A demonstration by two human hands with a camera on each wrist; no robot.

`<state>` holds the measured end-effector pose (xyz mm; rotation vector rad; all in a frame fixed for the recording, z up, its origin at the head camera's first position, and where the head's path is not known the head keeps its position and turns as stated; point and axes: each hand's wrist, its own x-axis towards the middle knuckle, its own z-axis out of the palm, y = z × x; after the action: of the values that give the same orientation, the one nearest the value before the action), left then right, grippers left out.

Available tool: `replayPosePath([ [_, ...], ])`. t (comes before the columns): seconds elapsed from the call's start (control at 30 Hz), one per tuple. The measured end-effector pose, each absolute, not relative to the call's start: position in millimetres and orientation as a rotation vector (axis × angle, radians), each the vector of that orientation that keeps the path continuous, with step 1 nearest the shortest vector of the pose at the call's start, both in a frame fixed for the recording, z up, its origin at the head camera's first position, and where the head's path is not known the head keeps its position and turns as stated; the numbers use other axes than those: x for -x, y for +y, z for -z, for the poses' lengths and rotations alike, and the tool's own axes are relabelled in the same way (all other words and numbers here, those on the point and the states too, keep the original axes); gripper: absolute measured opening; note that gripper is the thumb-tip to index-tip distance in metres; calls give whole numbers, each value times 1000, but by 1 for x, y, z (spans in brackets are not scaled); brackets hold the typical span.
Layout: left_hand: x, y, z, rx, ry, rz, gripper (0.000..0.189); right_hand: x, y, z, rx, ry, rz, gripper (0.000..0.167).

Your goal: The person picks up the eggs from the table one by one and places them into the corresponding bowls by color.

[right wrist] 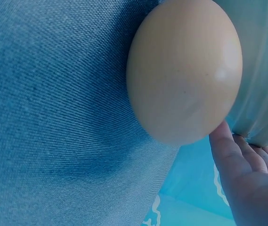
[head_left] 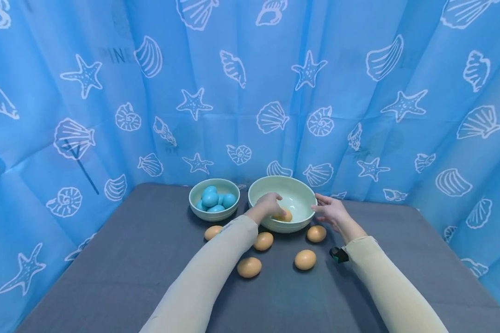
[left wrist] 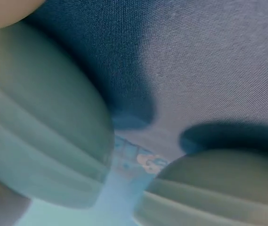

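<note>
My left hand (head_left: 268,204) reaches over the near left rim of the large pale green bowl (head_left: 256,187), its fingers holding a brown egg (head_left: 288,215) low inside. In the left wrist view only a blurred bit of that hand (left wrist: 2,202) shows beside the large bowl (left wrist: 44,108). On the bowl's right side, my right hand (head_left: 333,212) touches the rim and outer wall with fairly straight fingers. The right wrist view has those fingers (right wrist: 232,155) against the bowl's outside (right wrist: 261,70), just past a brown egg (right wrist: 185,70) on the grey cloth.
A smaller green bowl (head_left: 193,203) holding several blue eggs (head_left: 210,199) stands to the left. Brown eggs lie in front: one egg (head_left: 249,267) by the left sleeve, another egg (head_left: 305,260) farther right. A shell-patterned blue curtain (head_left: 233,92) hangs behind the table (head_left: 108,259).
</note>
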<state>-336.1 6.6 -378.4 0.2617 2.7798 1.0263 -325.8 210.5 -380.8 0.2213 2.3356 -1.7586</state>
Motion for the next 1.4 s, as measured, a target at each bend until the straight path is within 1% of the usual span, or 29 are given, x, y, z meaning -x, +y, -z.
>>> replayPosePath([
  [0.17, 334, -8, 378, -462, 2630, -1426, 47, 325, 213, 381, -232, 2340, 1766, 63],
  [0.33, 315, -34, 381, -635, 2579, -1545, 45, 325, 211, 382, -210, 2340, 1771, 62],
  [0.47, 295, -55, 383, -633, 2592, -1639, 45, 325, 209, 383, -212, 2348, 1765, 62],
  [0.73, 266, -93, 384, -500, 2605, -1678, 45, 325, 209, 382, -209, 2364, 1746, 62],
  [0.93, 253, -112, 385, -434, 2663, -1589, 46, 324, 211, 382, -203, 2362, 1752, 62],
  [1.4, 232, -151, 398, -479, 2799, -1433, 46, 325, 211, 382, -222, 2363, 1747, 62],
])
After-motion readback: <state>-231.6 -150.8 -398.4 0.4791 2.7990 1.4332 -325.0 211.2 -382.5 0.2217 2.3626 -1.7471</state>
